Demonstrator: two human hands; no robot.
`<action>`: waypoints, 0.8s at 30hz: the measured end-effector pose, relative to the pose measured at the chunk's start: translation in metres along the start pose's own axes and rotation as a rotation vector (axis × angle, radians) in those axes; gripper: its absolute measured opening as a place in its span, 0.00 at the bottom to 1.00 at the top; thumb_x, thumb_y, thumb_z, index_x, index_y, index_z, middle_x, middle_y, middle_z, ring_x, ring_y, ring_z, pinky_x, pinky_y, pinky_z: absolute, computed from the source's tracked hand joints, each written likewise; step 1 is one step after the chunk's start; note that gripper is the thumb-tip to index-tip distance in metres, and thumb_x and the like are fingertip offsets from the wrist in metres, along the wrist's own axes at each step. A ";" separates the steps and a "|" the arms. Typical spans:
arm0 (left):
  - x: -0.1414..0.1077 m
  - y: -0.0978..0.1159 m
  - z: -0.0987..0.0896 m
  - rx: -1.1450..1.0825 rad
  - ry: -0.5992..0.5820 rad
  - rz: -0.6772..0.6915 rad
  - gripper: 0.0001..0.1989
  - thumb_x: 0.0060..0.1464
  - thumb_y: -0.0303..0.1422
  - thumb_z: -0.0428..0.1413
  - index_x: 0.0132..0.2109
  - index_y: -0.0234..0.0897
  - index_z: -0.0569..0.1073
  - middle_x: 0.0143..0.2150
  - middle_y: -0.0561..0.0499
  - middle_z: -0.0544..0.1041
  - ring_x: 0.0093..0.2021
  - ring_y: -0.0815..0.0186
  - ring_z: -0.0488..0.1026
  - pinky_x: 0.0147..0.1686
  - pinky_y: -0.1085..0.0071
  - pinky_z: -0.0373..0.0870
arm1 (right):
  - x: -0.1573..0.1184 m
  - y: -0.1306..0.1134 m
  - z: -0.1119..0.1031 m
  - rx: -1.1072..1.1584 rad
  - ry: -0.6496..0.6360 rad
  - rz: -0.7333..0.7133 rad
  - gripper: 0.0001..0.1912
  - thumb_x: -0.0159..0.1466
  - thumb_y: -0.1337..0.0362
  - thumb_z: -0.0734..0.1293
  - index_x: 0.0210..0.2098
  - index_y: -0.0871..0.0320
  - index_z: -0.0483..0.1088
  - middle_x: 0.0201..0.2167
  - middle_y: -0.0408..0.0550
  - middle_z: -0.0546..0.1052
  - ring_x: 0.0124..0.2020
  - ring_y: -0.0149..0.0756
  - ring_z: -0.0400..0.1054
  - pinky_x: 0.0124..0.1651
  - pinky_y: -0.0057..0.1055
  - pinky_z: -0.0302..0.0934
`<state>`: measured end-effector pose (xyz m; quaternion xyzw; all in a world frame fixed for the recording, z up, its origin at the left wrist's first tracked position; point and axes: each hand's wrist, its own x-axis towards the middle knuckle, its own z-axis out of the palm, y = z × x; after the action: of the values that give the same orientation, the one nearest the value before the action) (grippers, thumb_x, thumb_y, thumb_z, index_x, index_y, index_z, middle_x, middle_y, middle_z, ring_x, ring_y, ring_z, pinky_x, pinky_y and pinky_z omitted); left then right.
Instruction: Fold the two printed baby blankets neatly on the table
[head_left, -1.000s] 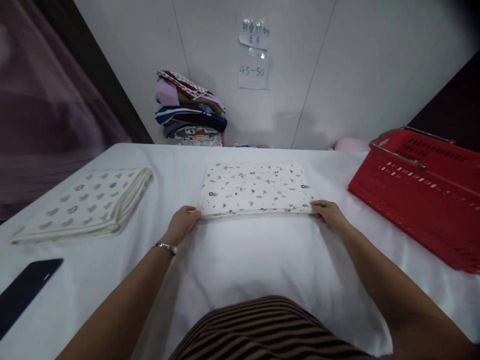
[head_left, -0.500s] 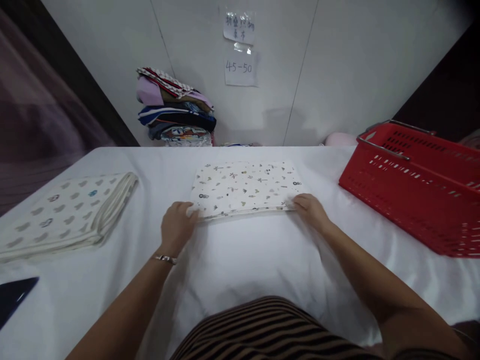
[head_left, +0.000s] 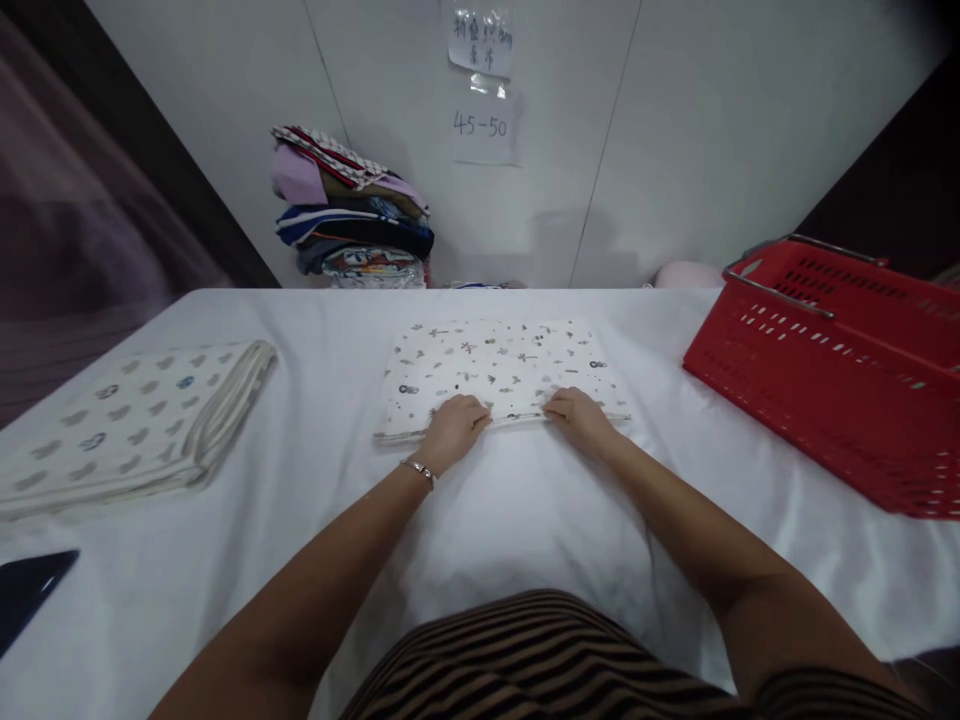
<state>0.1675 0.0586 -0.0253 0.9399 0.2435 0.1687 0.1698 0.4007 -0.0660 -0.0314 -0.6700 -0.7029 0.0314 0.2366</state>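
A white cloth with small printed figures [head_left: 495, 365] lies folded into a flat rectangle on the white-covered table [head_left: 315, 330]. At its near edge, left of the middle, my left hand [head_left: 456, 430] pinches the layers; a silver bracelet circles that wrist. My right hand [head_left: 579, 418] has its fingers closed on the same edge, right of the middle. A short stretch of the edge shows between the two hands. The cloth's near corners lie free on either side.
Another folded cloth with grey heart shapes [head_left: 142, 420] lies at the left, with a dark flat object [head_left: 30, 590] nearer me. At the right stands a red basket [head_left: 817, 390]. Behind the table rises a pile of folded fabrics [head_left: 352, 215] against the wall.
Both hands have moved inward from the near corners of the printed cloth towards the middle of its near edge. The cloth has stayed in about the same place.
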 end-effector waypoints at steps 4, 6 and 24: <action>0.001 0.001 0.000 -0.011 -0.007 -0.025 0.11 0.59 0.33 0.48 0.34 0.39 0.74 0.36 0.50 0.74 0.39 0.64 0.67 0.40 0.66 0.63 | -0.001 0.002 0.001 0.103 0.006 0.061 0.10 0.63 0.68 0.61 0.33 0.56 0.75 0.36 0.49 0.74 0.41 0.38 0.65 0.43 0.32 0.58; 0.002 0.003 -0.001 -0.006 -0.004 -0.032 0.12 0.59 0.31 0.47 0.32 0.38 0.73 0.35 0.50 0.73 0.38 0.65 0.67 0.40 0.67 0.63 | -0.001 0.001 0.000 0.115 0.019 0.069 0.10 0.64 0.68 0.60 0.32 0.57 0.73 0.35 0.49 0.74 0.40 0.37 0.64 0.43 0.31 0.58; 0.001 0.004 -0.002 0.049 -0.047 0.020 0.10 0.59 0.34 0.49 0.34 0.37 0.73 0.35 0.48 0.72 0.39 0.63 0.67 0.41 0.65 0.63 | -0.003 0.001 -0.003 -0.143 -0.048 -0.113 0.14 0.66 0.67 0.58 0.34 0.57 0.75 0.35 0.51 0.74 0.38 0.39 0.63 0.39 0.33 0.56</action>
<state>0.1685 0.0563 -0.0214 0.9499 0.2340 0.1424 0.1508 0.4030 -0.0692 -0.0299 -0.6436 -0.7455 -0.0163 0.1726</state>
